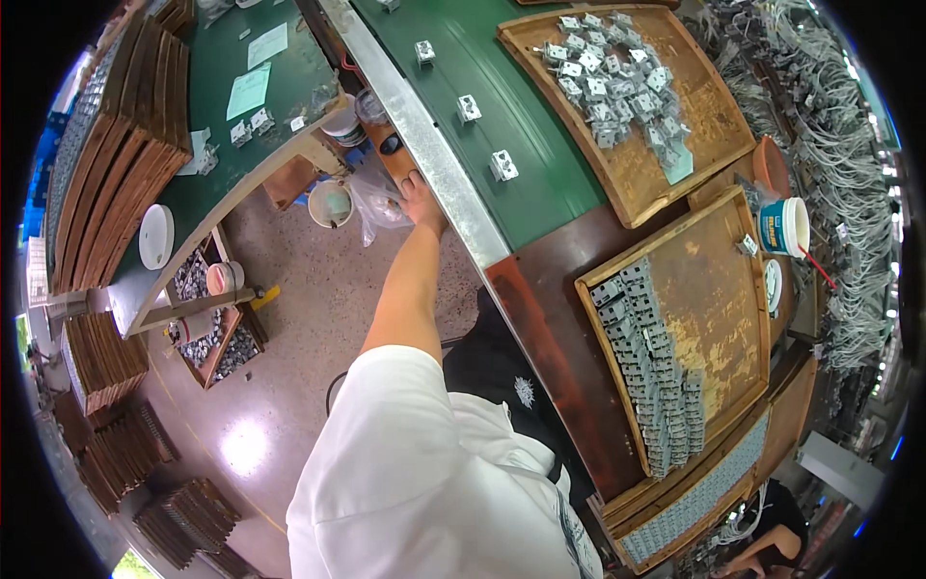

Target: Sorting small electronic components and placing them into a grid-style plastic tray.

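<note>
My left arm, in a white sleeve, reaches forward beside the bench. At its end, my left hand is against a narrow orange-brown wooden board beside the metal rail. Its fingers lie on the board, partly foreshortened, and no held thing shows. A dark oval object is on the board just beyond the fingertips. A clear plastic bag hangs beside the hand. My right hand is out of view.
Small metal parts stand spaced along the green belt. To the right lie a wooden tray with heaped parts and another tray with parts in rows. Cable bundles hang beyond. Leftward are stacked trays and a bucket.
</note>
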A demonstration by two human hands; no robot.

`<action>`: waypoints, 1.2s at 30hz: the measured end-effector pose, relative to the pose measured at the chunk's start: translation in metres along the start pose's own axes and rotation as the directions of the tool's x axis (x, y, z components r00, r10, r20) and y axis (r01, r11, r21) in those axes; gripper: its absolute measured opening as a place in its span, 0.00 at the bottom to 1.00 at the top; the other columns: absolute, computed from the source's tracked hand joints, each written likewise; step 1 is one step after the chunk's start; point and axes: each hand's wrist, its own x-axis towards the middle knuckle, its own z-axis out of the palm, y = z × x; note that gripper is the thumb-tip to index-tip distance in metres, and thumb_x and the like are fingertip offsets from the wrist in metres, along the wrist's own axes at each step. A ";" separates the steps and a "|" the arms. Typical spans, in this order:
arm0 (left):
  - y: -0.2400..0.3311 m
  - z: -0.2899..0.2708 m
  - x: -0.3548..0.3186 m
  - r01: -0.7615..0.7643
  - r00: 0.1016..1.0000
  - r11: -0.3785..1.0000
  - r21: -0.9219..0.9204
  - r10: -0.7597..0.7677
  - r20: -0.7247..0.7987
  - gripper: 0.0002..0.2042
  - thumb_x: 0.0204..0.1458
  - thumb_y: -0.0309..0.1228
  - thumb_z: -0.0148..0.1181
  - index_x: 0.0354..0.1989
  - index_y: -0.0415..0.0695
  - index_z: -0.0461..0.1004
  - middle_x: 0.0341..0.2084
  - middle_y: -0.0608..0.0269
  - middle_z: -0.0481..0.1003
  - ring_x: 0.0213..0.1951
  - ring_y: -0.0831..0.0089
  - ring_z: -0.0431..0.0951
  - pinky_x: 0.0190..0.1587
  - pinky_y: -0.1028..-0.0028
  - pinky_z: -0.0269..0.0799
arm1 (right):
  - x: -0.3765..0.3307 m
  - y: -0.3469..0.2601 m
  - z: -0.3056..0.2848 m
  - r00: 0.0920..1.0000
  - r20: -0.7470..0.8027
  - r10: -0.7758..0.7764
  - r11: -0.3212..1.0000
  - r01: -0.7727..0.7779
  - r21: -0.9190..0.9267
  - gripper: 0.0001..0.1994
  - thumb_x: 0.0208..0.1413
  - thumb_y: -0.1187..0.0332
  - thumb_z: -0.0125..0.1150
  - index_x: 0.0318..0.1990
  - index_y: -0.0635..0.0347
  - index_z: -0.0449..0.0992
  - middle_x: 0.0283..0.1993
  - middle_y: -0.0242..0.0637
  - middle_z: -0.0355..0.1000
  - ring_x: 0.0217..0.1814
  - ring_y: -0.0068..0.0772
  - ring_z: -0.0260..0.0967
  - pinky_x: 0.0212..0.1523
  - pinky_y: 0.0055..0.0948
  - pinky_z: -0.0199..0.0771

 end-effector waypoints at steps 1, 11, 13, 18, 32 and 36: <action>-0.002 -0.001 -0.003 0.022 0.997 0.995 -0.092 -0.014 0.081 0.27 0.52 0.40 0.58 0.61 0.48 0.64 0.52 0.57 0.62 0.60 0.59 0.62 0.54 0.49 0.65 | -0.004 0.000 -0.002 1.000 0.011 0.008 1.000 -0.008 -0.008 0.09 0.53 0.69 0.59 0.37 0.65 0.73 0.27 0.62 0.69 0.29 0.58 0.72 0.28 0.42 0.64; 0.001 -0.007 -0.020 0.153 0.979 0.979 -0.135 -0.132 0.154 0.32 0.46 0.43 0.65 0.58 0.42 0.62 0.56 0.55 0.60 0.60 0.54 0.63 0.53 0.51 0.70 | -0.033 -0.003 -0.030 0.990 0.129 0.056 0.995 -0.044 -0.093 0.09 0.52 0.70 0.58 0.37 0.66 0.73 0.27 0.62 0.69 0.30 0.59 0.71 0.28 0.43 0.65; -0.005 0.015 -0.009 0.137 0.983 0.985 -0.104 -0.123 0.136 0.32 0.47 0.42 0.64 0.59 0.42 0.63 0.56 0.54 0.60 0.60 0.52 0.63 0.54 0.50 0.69 | -0.039 -0.008 -0.028 0.990 0.127 0.059 0.995 -0.048 -0.085 0.09 0.52 0.70 0.58 0.37 0.66 0.73 0.27 0.62 0.69 0.30 0.59 0.71 0.28 0.43 0.65; 0.000 0.033 0.006 0.155 0.971 0.969 -0.194 -0.114 0.208 0.30 0.50 0.45 0.60 0.61 0.46 0.63 0.59 0.52 0.59 0.60 0.50 0.62 0.55 0.45 0.65 | -0.055 -0.019 -0.022 0.991 0.058 0.119 0.992 -0.116 -0.052 0.08 0.51 0.71 0.58 0.37 0.66 0.73 0.27 0.62 0.69 0.30 0.59 0.71 0.29 0.43 0.65; 0.073 -0.201 -0.089 -0.667 0.734 0.733 -0.131 0.617 -0.285 0.36 0.39 0.40 0.73 0.60 0.47 0.66 0.61 0.38 0.56 0.60 0.38 0.58 0.63 0.47 0.55 | -0.028 -0.069 -0.043 0.999 -0.014 -0.053 0.985 0.050 -0.165 0.08 0.46 0.73 0.60 0.35 0.62 0.72 0.32 0.60 0.72 0.38 0.66 0.70 0.38 0.55 0.69; 0.084 -0.176 -0.027 -0.696 0.689 0.716 0.060 0.689 -0.226 0.30 0.40 0.44 0.68 0.53 0.46 0.72 0.54 0.44 0.67 0.53 0.37 0.63 0.58 0.45 0.59 | -0.026 -0.092 -0.060 0.998 -0.057 -0.028 0.997 0.024 -0.076 0.07 0.49 0.70 0.59 0.34 0.62 0.71 0.34 0.56 0.73 0.40 0.63 0.71 0.40 0.53 0.70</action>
